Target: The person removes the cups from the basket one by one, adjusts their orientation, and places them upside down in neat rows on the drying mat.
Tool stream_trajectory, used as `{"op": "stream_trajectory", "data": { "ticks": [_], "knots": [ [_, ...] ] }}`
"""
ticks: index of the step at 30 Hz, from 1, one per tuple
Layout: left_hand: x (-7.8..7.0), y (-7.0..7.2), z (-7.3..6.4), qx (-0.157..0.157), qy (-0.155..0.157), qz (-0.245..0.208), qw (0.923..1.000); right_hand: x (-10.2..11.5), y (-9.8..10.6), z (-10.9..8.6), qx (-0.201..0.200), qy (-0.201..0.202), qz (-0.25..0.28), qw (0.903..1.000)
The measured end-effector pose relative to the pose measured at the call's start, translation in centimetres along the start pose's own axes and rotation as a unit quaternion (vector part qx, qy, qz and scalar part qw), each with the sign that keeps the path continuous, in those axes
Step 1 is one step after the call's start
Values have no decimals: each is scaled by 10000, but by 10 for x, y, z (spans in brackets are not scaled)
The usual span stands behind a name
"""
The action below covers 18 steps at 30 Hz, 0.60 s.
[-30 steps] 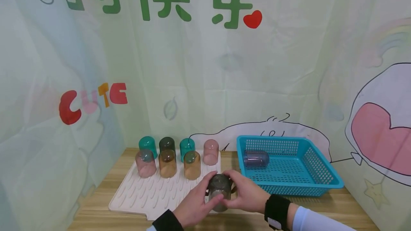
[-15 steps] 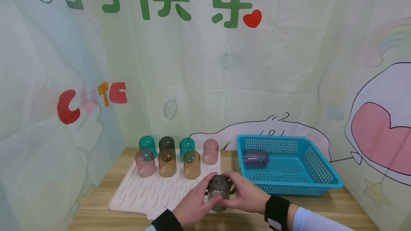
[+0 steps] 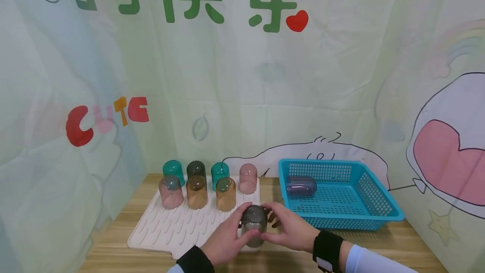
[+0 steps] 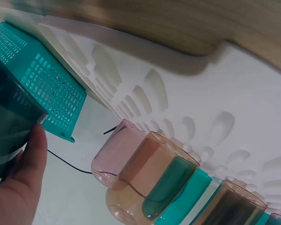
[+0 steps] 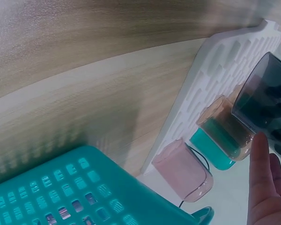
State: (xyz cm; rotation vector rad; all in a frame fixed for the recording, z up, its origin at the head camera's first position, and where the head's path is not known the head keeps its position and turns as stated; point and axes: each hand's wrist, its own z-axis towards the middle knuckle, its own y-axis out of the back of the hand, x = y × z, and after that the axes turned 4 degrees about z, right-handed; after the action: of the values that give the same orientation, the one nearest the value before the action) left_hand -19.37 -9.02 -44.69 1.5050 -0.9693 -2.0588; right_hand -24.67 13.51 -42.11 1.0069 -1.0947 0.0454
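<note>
In the head view my left hand [image 3: 227, 238] grips a dark grey see-through cup [image 3: 254, 219], its rounded base upward, over the front right corner of a white ribbed drying mat [image 3: 178, 233]. My right hand [image 3: 294, 231] is at the cup's right side with fingers loosely extended; the right wrist view shows a straight digit [image 5: 260, 157] at or very near the cup's edge. On the mat's back half several cups stand upside down in two rows, among them a pink cup [image 3: 248, 179], an amber cup [image 3: 226, 197] and a teal cup [image 3: 173, 168].
A blue perforated basket [image 3: 341, 222] stands right of the mat, with a purple cup [image 3: 302, 186] lying on its side inside. Printed curtains [image 3: 322, 96] close off the back and sides of the wooden table [image 3: 117, 239].
The grey cup has shifted slightly left with my left hand. My right fingers have loosened from it, and a small gap shows between them and the cup in the head view.
</note>
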Motion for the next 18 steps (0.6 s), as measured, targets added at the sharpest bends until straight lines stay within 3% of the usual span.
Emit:
{"op": "stream_trajectory", "data": {
  "ticks": [6, 9, 13, 18],
  "knots": [
    [11, 5, 0, -75, 276, -3, 9996, -1, -2, 0, 26, -70, -62, 10000],
    [20, 12, -2, -297, 383, 38, 9988, -2, -4, 0, 41, -93, -72, 9999],
    [34, 28, -8, -749, 494, 203, 9958, -1, -5, -2, 32, 4, -200, 9998],
    [55, 57, -17, -1272, 894, 482, 9867, 0, -5, -4, 31, 76, -515, 9986]
  ]
}}
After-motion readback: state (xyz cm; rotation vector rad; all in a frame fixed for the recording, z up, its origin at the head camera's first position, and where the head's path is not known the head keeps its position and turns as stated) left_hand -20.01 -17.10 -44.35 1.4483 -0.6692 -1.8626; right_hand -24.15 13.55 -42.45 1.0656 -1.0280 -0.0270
